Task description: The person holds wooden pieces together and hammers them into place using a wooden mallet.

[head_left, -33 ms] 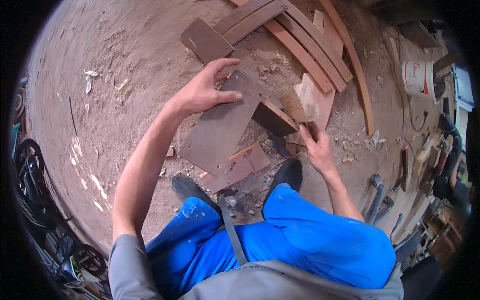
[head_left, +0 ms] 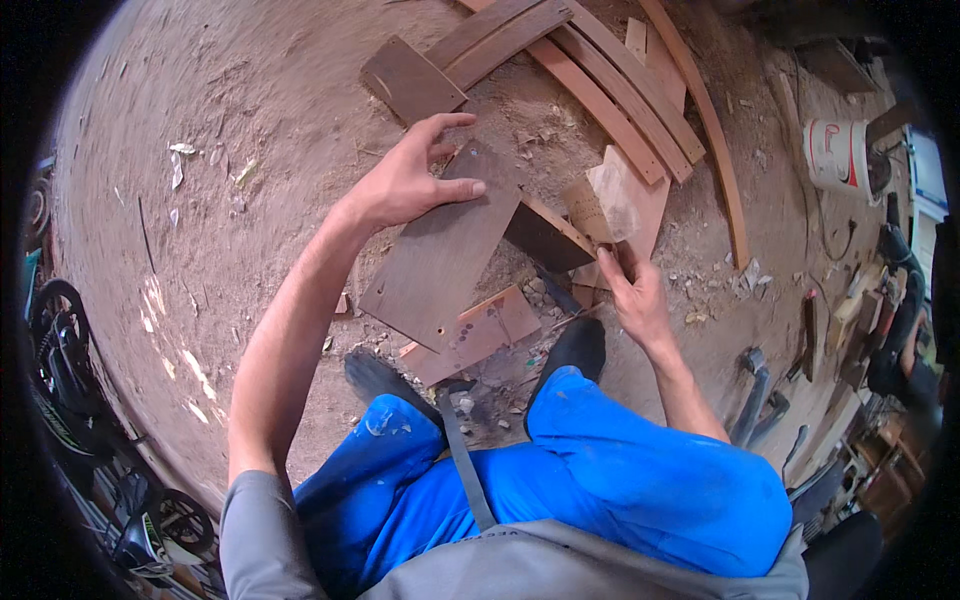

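Observation:
My left hand point(head_left: 425, 172) holds a flat brown wooden board point(head_left: 445, 245) by its far left edge. The thumb lies across the top face, the index finger reaches past the edge, and the other fingers are partly hidden. This board slants toward me, with a small hole near its near end. To its right, a shorter dark board point(head_left: 548, 238) stands on edge, its far end by the first board's right side; whether they are joined I cannot tell. My right hand point(head_left: 637, 300) is closed on the short board's near right end.
Below the boards lies a reddish plank point(head_left: 490, 335) with dark spots, between my feet. Curved wooden slats point(head_left: 620, 95) and a dark block point(head_left: 412, 80) lie beyond. A cardboard-like scrap point(head_left: 588, 208) is beside the short board. A white bucket point(head_left: 838, 157) stands right, bicycle parts point(head_left: 65, 350) left.
The brown board under my left hand has shifted very slightly to the right at its near end. My right hand and the short board look the same.

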`<act>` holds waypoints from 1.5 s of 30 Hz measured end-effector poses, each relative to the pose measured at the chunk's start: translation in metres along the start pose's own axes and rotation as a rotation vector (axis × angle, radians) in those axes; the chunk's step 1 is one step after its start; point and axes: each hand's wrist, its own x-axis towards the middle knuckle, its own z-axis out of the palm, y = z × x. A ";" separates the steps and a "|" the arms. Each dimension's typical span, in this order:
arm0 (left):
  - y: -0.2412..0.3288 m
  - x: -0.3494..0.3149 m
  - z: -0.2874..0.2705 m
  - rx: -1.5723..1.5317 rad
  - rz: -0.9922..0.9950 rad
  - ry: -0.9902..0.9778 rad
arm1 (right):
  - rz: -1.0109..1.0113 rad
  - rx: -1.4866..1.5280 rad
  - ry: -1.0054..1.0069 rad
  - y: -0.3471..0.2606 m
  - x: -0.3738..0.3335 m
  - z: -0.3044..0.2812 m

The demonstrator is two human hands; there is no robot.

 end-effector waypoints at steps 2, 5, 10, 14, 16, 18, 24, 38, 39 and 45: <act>0.004 0.003 0.005 -0.037 -0.157 0.095 | -0.015 0.019 -0.033 0.001 0.000 0.000; 0.013 0.016 0.006 0.378 -0.276 0.198 | 0.080 -0.043 0.003 0.004 0.006 0.001; 0.018 0.031 0.006 0.483 -0.354 0.233 | 0.013 -0.035 0.034 0.002 0.009 -0.008; 0.014 0.037 0.007 0.428 -0.271 0.288 | -0.287 -0.262 -0.029 -0.010 -0.004 -0.029; 0.014 0.040 0.006 0.471 -0.318 0.278 | -0.542 -0.309 -0.024 -0.015 -0.009 -0.031; 0.014 0.043 0.006 0.434 -0.305 0.261 | -0.873 -0.380 -0.027 -0.017 -0.007 -0.025; 0.005 0.046 0.008 0.415 -0.291 0.295 | -0.431 -0.622 0.007 -0.020 0.020 0.002; -0.004 0.040 0.009 0.356 -0.246 0.321 | -0.811 -0.571 0.086 -0.012 0.018 0.017; -0.005 0.039 0.009 0.344 -0.240 0.304 | -0.833 -0.552 0.087 -0.012 0.016 0.015; -0.004 0.040 0.009 0.417 -0.273 0.295 | -0.841 -0.517 0.045 -0.014 0.014 0.018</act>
